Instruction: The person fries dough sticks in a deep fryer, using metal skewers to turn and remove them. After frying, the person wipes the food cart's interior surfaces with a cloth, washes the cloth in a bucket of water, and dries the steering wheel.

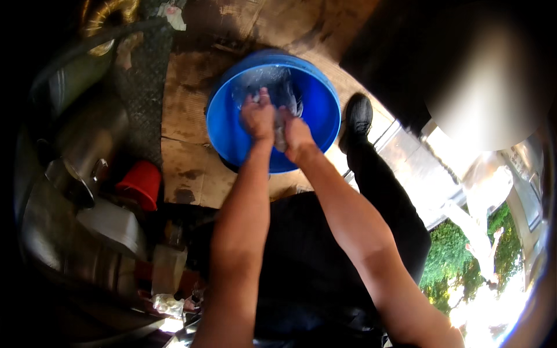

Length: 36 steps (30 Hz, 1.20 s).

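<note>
A round blue plastic tub (324,130) sits before me, with both my hands reaching inside its rim. Grey, wet-looking material (280,135), probably cloth, hangs between my hands. My right hand (299,135) is closed around it. My left hand (260,117) is beside it, fingers pointing to the far side of the tub; blur hides whether they grip anything. Beyond my fingers, a dark wet mass (278,85) with light specks lies against the far inner wall. Whether it joins the grey material is unclear.
Stained cardboard (187,104) covers the floor under the tub. My black shoe (359,115) stands close to the tub's right side. At left are a red bucket (141,182), a white container (111,224) and a metal vessel (69,182). A gold coiled object (109,21) lies far left.
</note>
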Motion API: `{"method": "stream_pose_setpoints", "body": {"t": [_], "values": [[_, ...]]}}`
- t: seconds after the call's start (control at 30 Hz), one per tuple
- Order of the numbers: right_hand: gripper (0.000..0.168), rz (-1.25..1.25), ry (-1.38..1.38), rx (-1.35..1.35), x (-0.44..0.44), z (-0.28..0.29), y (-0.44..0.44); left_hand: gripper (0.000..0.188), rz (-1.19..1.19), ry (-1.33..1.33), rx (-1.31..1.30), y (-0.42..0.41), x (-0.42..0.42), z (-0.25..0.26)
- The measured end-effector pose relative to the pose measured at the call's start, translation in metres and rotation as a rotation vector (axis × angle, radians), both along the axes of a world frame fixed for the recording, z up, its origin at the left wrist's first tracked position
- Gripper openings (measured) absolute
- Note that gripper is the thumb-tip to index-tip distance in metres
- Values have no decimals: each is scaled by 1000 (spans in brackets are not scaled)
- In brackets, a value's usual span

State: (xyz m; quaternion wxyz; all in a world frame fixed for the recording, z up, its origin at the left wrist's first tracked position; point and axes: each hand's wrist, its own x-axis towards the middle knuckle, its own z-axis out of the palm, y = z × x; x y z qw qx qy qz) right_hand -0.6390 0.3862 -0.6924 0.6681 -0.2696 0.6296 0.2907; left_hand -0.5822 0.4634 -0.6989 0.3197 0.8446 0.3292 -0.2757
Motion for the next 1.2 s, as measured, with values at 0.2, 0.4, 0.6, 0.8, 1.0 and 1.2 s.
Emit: {"method": "stream_pose_setpoints", "body": {"t": [0.2,0.4,0.6,0.8,1.0,1.2], "values": [[67,-243,6,-124,14,-17,-21,35,-69,-236,221,5,-39,-83],[61,-259,0,111,5,-71,-35,27,237,57,-411,-29,-60,-31],[31,342,-393,-60,-24,-61,-31,39,58,-164,-146,-56,-44,67],[38,474,-143,-448,5,22,3,45,-152,-16,-134,8,-15,-11],[53,1009,-360,-468,37,36,-16,63,205,249,-584,32,-2,0],[52,147,-166,-213,20,-40,4,65,-162,43,-156,37,-17,-120]]}}
